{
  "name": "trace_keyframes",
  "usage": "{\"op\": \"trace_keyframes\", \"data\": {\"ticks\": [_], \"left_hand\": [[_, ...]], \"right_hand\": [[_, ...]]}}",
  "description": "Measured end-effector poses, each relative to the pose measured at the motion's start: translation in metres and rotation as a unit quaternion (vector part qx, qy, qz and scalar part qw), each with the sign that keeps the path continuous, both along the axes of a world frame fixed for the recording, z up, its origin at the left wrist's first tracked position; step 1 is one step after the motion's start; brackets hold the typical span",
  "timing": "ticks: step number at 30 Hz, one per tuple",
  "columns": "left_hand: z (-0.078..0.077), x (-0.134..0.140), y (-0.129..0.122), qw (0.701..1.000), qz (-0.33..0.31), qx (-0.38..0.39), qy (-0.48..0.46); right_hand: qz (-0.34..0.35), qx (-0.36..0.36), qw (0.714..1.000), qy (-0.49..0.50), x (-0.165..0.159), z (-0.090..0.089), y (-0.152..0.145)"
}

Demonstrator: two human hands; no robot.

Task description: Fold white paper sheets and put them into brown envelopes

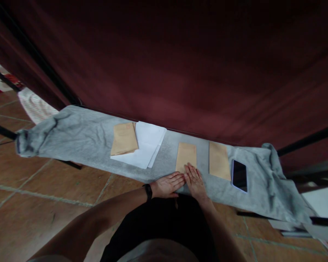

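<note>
A tan paper envelope (186,154) lies flat on the grey cloth in front of me. My right hand (194,182) rests on its near end, fingers stretched out and pointing away from me. My left hand (168,184), with a black band at the wrist, lies flat at the envelope's near left corner, its fingertips meeting the right hand's fingers. Neither hand grips anything. Another tan envelope (219,160) lies to the right. On the left, a small stack of tan envelopes (124,138) partly covers some white paper sheets (150,140).
A phone (239,176) in a pale purple case lies at the right. The grey cloth (79,136) covers a long, narrow surface and is bunched at both ends. A dark red curtain (164,80) hangs behind it, with dark metal bars at the sides. Tiled floor (38,189) shows below.
</note>
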State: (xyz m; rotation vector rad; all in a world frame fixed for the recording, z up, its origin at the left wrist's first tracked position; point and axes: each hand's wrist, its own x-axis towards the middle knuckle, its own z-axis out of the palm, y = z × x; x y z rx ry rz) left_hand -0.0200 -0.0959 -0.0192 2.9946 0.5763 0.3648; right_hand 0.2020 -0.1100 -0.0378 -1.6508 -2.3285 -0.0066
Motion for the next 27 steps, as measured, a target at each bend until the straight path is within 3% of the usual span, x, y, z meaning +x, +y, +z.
{"op": "trace_keyframes", "data": {"ticks": [4, 10, 27], "left_hand": [[0.004, 0.001, 0.0, 1.0, -0.003, 0.002, 0.009], [0.002, 0.002, 0.001, 1.0, 0.002, 0.004, 0.027], [0.009, 0.002, 0.002, 0.999, 0.002, 0.012, 0.042]], "right_hand": [[-0.01, -0.013, 1.0, -0.011, -0.002, 0.004, 0.005], [0.036, -0.039, 0.998, -0.013, -0.023, 0.017, 0.033], [-0.074, -0.029, 0.997, -0.023, -0.021, 0.005, 0.101]]}}
